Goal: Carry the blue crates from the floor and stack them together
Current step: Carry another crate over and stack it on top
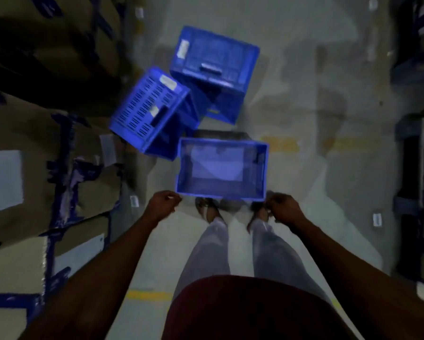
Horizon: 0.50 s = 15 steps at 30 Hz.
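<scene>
Pickup step: left hand (163,203) and right hand (280,208), curled and empty, flank the upright crate (222,168). Next, presumably: grip its rim.

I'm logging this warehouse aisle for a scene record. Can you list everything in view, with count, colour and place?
upright crate: one, blue, open side up, on the floor just ahead of the feet
tipped crates: two, blue, on their sides, beyond the upright one
cardboard boxes: several, brown with blue tape, stacked along the left
racking: dark frames, right edge
floor: grey, with yellow marks
left hand: one, curled, beside the upright crate's near left corner
right hand: one, curled, by its near right corner
legs: two, pale trousers, sandalled feet
</scene>
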### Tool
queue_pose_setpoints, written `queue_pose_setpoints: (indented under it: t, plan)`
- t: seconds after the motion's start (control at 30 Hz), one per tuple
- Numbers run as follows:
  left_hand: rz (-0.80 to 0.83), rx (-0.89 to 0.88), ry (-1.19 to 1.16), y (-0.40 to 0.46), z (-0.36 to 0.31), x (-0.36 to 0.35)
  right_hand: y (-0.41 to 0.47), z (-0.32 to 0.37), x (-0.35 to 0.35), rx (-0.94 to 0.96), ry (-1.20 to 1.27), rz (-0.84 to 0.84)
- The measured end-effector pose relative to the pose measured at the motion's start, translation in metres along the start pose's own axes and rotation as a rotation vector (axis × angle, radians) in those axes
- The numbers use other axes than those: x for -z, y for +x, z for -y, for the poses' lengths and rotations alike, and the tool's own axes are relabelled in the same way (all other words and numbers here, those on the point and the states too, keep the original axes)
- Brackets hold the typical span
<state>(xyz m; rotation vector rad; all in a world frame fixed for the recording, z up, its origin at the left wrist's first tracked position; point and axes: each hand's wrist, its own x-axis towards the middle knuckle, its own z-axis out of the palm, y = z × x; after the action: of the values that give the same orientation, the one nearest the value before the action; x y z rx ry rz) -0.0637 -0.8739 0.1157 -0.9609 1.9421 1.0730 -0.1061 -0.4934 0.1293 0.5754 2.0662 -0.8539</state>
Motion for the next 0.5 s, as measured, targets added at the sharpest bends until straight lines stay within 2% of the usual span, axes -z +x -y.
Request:
queue_pose_setpoints:
  t: [0.17, 0.3, 0.37, 0.5]
  plan:
    - [-0.015, 0.0, -0.008, 0.138, 0.01, -0.046, 0.132, -0.009, -0.054, -0.016, -0.197, 0.028]
    - [0.052, -0.045, 0.07, 0.243, 0.033, -0.092, 0.248, -0.046, -0.093, -0.029, -0.354, 0.057]
    - [0.017, -0.053, 0.118, 0.285, 0.042, -0.109, 0.292, -0.058, -0.105, -0.079, -0.315, 0.006]
    - [-0.156, -0.024, 0.239, 0.339, 0.07, -0.13, 0.349, -0.09, -0.122, -0.158, -0.081, -0.231]
